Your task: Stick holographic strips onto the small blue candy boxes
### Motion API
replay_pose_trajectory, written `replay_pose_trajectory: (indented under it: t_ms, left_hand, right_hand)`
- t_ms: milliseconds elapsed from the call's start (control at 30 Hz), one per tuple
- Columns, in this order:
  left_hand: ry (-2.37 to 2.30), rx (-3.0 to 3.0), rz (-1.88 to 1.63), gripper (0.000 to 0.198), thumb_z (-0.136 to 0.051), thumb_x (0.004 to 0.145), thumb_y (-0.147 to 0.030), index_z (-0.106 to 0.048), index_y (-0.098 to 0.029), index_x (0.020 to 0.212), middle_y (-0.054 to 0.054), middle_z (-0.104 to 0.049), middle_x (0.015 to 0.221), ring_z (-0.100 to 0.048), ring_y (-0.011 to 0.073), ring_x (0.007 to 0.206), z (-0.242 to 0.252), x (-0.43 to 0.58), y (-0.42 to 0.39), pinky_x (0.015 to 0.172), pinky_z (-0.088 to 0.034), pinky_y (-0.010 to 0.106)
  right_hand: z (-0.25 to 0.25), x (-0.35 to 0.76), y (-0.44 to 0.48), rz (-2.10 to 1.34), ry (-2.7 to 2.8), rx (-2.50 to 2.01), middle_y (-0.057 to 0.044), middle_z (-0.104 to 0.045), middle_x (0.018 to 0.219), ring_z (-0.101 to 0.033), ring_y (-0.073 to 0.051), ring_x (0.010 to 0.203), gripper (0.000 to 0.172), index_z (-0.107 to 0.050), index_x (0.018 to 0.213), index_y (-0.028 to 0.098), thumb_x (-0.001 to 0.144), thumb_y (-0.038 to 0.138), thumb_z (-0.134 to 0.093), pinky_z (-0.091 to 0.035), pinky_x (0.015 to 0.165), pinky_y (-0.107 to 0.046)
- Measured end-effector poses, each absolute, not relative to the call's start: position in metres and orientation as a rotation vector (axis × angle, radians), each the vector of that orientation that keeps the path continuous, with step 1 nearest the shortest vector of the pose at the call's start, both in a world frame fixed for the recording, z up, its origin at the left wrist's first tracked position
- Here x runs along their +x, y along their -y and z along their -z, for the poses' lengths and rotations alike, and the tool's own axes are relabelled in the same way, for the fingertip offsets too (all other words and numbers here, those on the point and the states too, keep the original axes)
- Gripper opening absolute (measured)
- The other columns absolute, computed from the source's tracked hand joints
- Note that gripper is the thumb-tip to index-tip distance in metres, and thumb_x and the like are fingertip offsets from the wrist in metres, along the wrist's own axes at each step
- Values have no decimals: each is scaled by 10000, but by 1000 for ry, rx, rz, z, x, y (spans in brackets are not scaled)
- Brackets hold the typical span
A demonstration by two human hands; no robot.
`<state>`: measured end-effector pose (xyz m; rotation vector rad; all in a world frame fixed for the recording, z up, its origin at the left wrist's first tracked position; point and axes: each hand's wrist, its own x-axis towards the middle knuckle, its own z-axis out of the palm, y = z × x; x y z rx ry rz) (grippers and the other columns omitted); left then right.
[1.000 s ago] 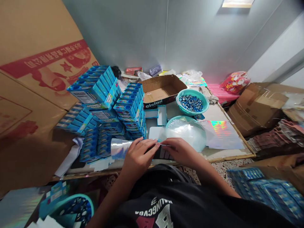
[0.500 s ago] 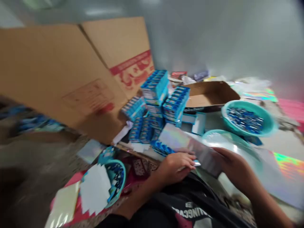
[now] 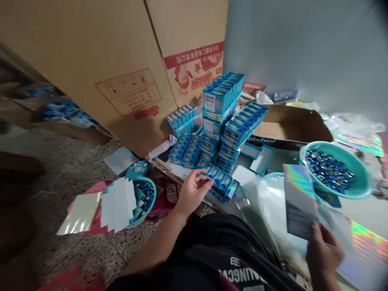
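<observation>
My left hand (image 3: 194, 192) is at the near edge of a row of small blue boxes (image 3: 221, 182), its fingers curled together; whatever may be between them is too small to name. My right hand (image 3: 324, 246) grips the lower end of a shiny silver holographic sheet (image 3: 300, 198), held over a teal basin with clear plastic (image 3: 269, 198). Stacks of blue boxes (image 3: 215, 99) rise behind my left hand. To the right, a teal bowl (image 3: 363, 178) holds many small blue and silver packets (image 3: 329, 169).
A large cardboard carton (image 3: 121, 52) stands at the left. Behind the bowls lies an open shallow box (image 3: 281, 125). White cards (image 3: 117, 206) and another teal bowl (image 3: 151, 206) rest low at the left. More holographic sheets (image 3: 363, 250) lie at the right.
My hands have moved apart. The silver sheet has gone right with my right hand, and my left hand is now at the row of blue boxes. The view has shifted.
</observation>
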<state>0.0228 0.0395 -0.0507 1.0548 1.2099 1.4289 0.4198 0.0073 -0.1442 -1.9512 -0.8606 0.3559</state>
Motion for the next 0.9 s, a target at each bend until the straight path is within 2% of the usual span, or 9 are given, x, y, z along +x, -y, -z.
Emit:
replay_pose_trajectory:
  t_ms: [67, 133, 200, 267, 367, 500, 667, 767, 900]
  left_hand:
    - [-1233, 1005, -1410, 445, -725, 795, -395, -507, -171, 1113, 62, -699, 891, -691, 198, 851, 53, 18, -41, 727, -584, 313]
    - [-1253, 964, -1402, 465, -703, 798, -430, -503, -167, 1125, 73, -692, 925, -692, 215, 859, 54, 16, -41, 710, -600, 341]
    - [-1264, 959, -1381, 461, -670, 812, -449, -506, -168, 1138, 80, -686, 960, -689, 218, 856, 56, 15, -41, 714, -604, 360]
    - [-1268, 1012, -1354, 432, -622, 846, -462, -505, -175, 1147, 81, -684, 977, -685, 214, 852, 57, 16, -42, 731, -595, 365]
    - [-1251, 1135, -1327, 356, -521, 917, -485, -479, -197, 1122, 64, -692, 940, -681, 201, 832, 57, 19, -43, 774, -562, 355]
    - [-1188, 1278, -1156, 338, -415, 965, -511, -466, -227, 1142, 36, -693, 896, -674, 200, 819, 53, 25, -45, 802, -536, 356]
    - [-1191, 1339, -1051, 394, -397, 954, -569, -519, -232, 1118, 34, -673, 889, -658, 209, 822, 48, 30, -47, 749, -544, 341]
    - [-1146, 1291, -1002, 471, -375, 937, -634, -501, -221, 1126, 60, -690, 925, -674, 216, 829, 49, 30, -48, 743, -546, 344]
    - [-1090, 1236, -1007, 535, -402, 897, -704, -511, -222, 1104, 75, -701, 949, -689, 220, 841, 51, 30, -50, 779, -545, 356]
  right_hand:
    - [153, 425, -13, -454, 880, -2084, -173, -707, 937, -654, -316, 803, 776, -633, 1277, 63, 703, 586, -595, -525, 743, -449]
    - [156, 421, -19, -465, 1038, -2259, -213, -692, 1045, -655, -370, 929, 777, -585, 1331, 54, 699, 505, -587, -513, 828, -517]
    - [151, 406, -27, -189, 1213, -2357, -261, -598, 1269, -571, -433, 1152, 711, -562, 1351, 67, 741, 431, -545, -425, 961, -624]
    - [137, 378, -38, 101, 1406, -2142, -241, -513, 1395, -467, -421, 1298, 559, -585, 1314, 107, 835, 362, -452, -330, 1052, -659]
    - [101, 321, -58, -132, 1726, -1561, -186, -643, 1181, -600, -285, 1134, 414, -619, 1215, 147, 914, 250, -354, -467, 995, -501]
    - [53, 243, -77, -610, 2044, -1164, -117, -664, 1187, -632, -208, 1076, 349, -581, 1282, 217, 969, 261, -432, -509, 941, -358]
    - [39, 199, -75, -718, 2233, -1203, -64, -696, 944, -647, -188, 860, 189, -701, 1060, 214, 911, 285, -609, -503, 783, -290]
    - [48, 198, -73, -707, 2249, -1235, -56, -699, 910, -649, -174, 818, 153, -731, 988, 214, 897, 222, -608, -494, 755, -267]
    - [52, 202, -74, -674, 2258, -1199, -54, -702, 916, -664, -176, 807, 198, -757, 990, 235, 898, 188, -588, -508, 747, -264]
